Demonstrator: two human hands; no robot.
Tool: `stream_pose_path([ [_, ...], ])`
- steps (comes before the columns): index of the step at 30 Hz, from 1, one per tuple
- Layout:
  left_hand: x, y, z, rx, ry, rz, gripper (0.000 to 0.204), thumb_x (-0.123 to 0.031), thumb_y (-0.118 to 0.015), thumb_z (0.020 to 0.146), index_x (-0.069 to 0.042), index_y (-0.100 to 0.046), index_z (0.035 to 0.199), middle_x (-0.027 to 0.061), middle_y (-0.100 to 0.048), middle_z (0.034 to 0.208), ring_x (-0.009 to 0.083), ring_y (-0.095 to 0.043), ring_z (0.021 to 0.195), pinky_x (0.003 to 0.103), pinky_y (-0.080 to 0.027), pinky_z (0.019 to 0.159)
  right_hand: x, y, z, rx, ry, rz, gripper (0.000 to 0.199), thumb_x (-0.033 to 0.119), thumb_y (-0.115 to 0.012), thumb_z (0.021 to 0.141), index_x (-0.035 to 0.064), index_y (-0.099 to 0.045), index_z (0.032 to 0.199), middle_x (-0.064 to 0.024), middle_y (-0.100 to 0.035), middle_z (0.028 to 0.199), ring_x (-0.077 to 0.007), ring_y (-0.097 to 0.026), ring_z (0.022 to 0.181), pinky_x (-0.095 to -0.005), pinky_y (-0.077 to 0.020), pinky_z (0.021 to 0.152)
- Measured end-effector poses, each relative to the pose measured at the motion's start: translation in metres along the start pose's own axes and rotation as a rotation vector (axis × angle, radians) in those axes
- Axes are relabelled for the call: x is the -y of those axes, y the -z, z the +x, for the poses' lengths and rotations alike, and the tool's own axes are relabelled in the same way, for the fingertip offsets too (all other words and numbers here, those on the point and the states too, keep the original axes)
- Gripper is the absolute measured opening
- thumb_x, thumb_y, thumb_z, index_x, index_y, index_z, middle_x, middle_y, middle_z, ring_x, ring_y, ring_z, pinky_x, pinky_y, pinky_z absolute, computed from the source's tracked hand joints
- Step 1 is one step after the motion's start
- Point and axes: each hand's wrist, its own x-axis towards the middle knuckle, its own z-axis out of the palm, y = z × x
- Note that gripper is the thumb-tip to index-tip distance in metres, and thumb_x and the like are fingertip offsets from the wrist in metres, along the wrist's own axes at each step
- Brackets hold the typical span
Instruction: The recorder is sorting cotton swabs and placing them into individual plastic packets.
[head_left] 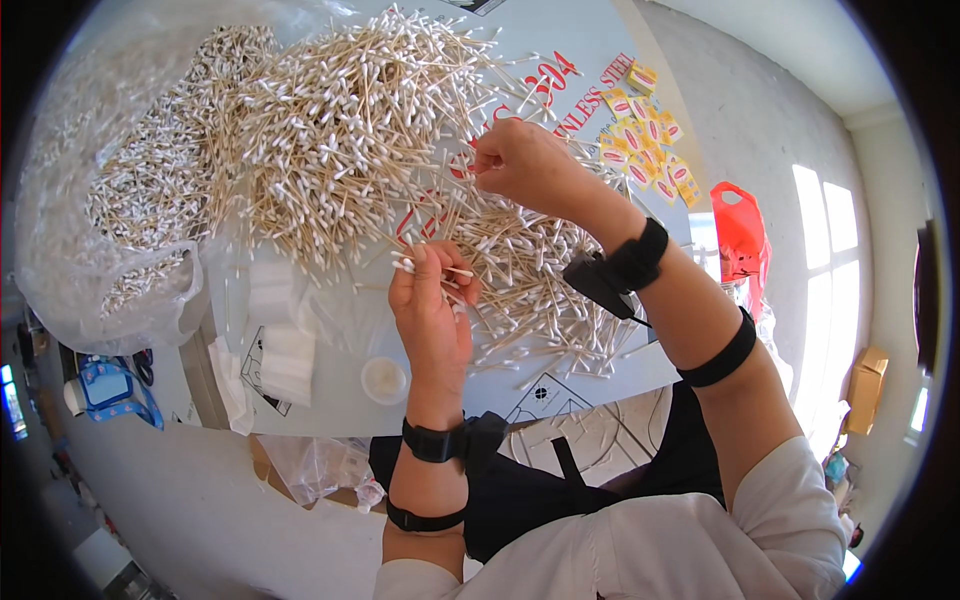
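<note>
My left hand [432,290] is closed around a small bunch of cotton swabs [405,262], their white tips poking out beside the thumb and fingers. Higher and to the right, my right hand [522,165] is curled shut over the table; its fingertips face away, so whatever they pinch is hidden. A tall heap of loose cotton swabs [330,130] with wooden sticks lies beyond my left hand. Below my right forearm spreads a lower, scattered pile of swabs [545,285]. Both wrists wear black straps.
A clear plastic bag [60,240] full of swabs stands at the left. Small yellow packets [650,150] lie at the far right of the table. Near its front edge are a small round clear container [384,380] and white plastic sleeves [287,365]. A red bag [738,235] stands beyond the right edge.
</note>
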Motion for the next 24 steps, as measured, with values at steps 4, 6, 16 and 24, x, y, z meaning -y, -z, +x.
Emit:
stream_pose_path([
  [4, 0.000, 0.004, 0.000, 0.080, -0.001, -0.015, 0.030, -0.029, -0.049, 0.097, -0.006, -0.048, 0.078, 0.0041, -0.047, 0.067, 0.0106, -0.042, 0.056, 0.023, -0.034, 0.044, -0.005, 0.004, -0.025, -0.184, 0.092, -0.090, 0.011, 0.014, -0.066, 0.070, 0.0040, -0.064, 0.073, -0.0105, -0.060, 0.076, -0.0278, -0.060, 0.074, -0.0376, -0.0466, 0.066],
  [6, -0.002, 0.006, 0.000, 0.093, 0.025, -0.029, 0.030, -0.030, -0.049, 0.097, -0.006, -0.048, 0.078, 0.0041, -0.047, 0.066, 0.0105, -0.041, 0.055, 0.023, -0.034, 0.043, -0.001, 0.010, -0.027, -0.219, 0.155, -0.189, 0.013, 0.015, -0.067, 0.070, 0.0029, -0.064, 0.073, -0.0110, -0.061, 0.076, -0.0281, -0.060, 0.074, -0.0376, -0.0465, 0.065],
  [16, -0.002, 0.007, 0.000, 0.104, 0.092, -0.068, 0.030, -0.031, -0.048, 0.097, -0.007, -0.048, 0.078, 0.0027, -0.045, 0.064, 0.0101, -0.040, 0.054, 0.022, -0.033, 0.041, -0.003, -0.013, 0.005, -0.115, 0.182, -0.138, 0.009, 0.013, -0.064, 0.073, 0.0048, -0.065, 0.077, -0.0115, -0.061, 0.079, -0.0308, -0.061, 0.076, -0.0396, -0.0482, 0.066],
  [24, -0.004, 0.000, -0.002, 0.020, 0.095, -0.040, 0.031, -0.032, -0.048, 0.097, -0.006, -0.048, 0.078, 0.0015, -0.044, 0.063, 0.0097, -0.040, 0.053, 0.023, -0.032, 0.041, 0.005, 0.004, -0.022, -0.126, 0.019, -0.308, 0.010, 0.011, -0.061, 0.072, 0.0009, -0.061, 0.074, -0.0136, -0.062, 0.071, -0.0342, -0.060, 0.068, -0.0414, -0.0475, 0.062],
])
